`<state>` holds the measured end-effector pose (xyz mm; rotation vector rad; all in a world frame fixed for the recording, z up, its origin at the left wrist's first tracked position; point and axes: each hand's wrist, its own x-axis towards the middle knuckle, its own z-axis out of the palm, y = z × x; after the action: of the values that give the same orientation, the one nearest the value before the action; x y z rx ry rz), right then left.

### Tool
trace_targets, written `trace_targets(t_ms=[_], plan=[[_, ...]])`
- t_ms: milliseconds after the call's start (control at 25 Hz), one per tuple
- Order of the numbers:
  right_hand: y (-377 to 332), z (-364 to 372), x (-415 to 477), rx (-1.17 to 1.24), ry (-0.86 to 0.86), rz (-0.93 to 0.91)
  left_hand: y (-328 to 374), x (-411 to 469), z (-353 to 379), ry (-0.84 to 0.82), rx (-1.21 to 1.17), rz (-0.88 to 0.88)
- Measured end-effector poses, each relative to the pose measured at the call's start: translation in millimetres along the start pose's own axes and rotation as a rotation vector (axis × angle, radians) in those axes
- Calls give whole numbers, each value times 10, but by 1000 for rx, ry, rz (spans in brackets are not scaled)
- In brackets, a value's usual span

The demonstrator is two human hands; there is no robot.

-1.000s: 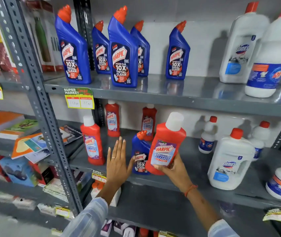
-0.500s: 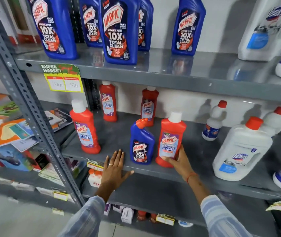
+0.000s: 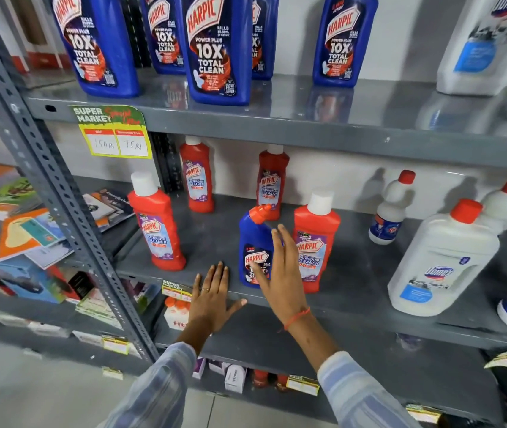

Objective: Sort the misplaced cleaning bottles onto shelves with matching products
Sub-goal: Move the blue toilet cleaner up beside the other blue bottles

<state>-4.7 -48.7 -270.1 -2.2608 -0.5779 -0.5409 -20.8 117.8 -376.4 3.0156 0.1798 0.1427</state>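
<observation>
Middle shelf (image 3: 354, 291), I note: blue bottle (image 3: 253, 242) upright near the front edge, touching a red bottle (image 3: 317, 242) on its right. Right hand (image 3: 280, 273) spread wide and empty, hanging just before the blue bottle's label. Left hand (image 3: 212, 296) flat, fingers splayed on the shelf lip, left of the bottle.

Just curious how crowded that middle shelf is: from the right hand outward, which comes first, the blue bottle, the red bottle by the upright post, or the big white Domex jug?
1. Blue bottle, right at the right hand, partly behind it.
2. Red bottle by the post, off to the left.
3. White Domex jug, far right.
</observation>
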Motion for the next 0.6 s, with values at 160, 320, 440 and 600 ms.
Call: trace_targets(t_ms=[160,320,440,600], plan=[[17,135,177,-95,-145,116,9,22,-51,-52,18,-3],[43,86,286,-176,-69,74,17,20,-111,-113,9,-8],[45,-32,337,9,-177,117,6,42,-226,-209,40,12],[7,-224,222,222,-231,135,73,88,-580,-283,-9,3]])
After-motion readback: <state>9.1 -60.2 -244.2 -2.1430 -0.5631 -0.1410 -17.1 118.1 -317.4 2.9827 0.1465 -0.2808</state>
